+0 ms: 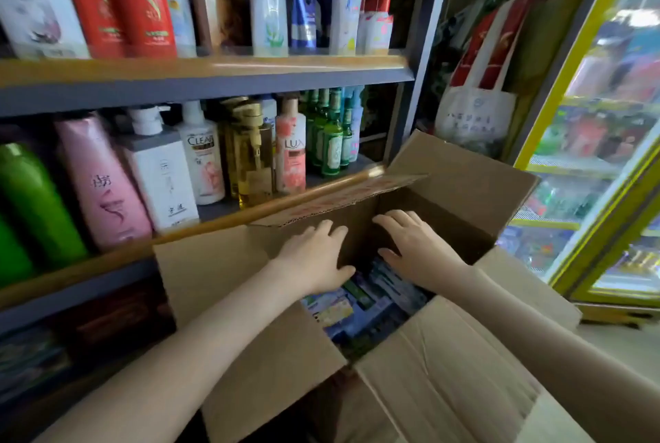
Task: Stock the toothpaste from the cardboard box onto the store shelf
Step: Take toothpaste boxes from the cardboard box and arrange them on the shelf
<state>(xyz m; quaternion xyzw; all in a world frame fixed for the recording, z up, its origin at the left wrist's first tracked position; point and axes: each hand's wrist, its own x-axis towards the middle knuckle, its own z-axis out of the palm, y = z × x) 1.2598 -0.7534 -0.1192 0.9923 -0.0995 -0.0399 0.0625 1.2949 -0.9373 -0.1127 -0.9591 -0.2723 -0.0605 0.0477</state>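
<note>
Rising behind and to the left of the cardboard box (446,364), the store shelf (200,78) is the biggest thing before me, its boards packed with bottles. To the right of the box stands a glass-door cooler (607,164) with a yellow frame; what it holds is too blurred to name. The box itself sits close against the shelf's front, its flaps folded outward. The flap on the shelf side reaches the wooden lip, though I cannot tell whether it touches. Beyond the box's far right flap hangs a white and red tote bag (475,117).

On the board level with the box's far edge, running toward the box, stand a green bottle (35,206), a pink bottle (103,185), a CLEAR bottle (203,156), a LUX bottle (294,149) and, nearest the box's far corner, a cluster of small green glass bottles (332,135).

My left hand (314,256) and right hand (414,246) are both over the box's opening, palms down, fingers straight and a little spread, gripping nothing. They are apart, with a dark gap between them. Whether my fingertips touch the box's far inner wall I cannot tell.

The toothpaste (360,306) lies down inside the box, beneath my hands: blue and green cartons lying flat at the bottom.
</note>
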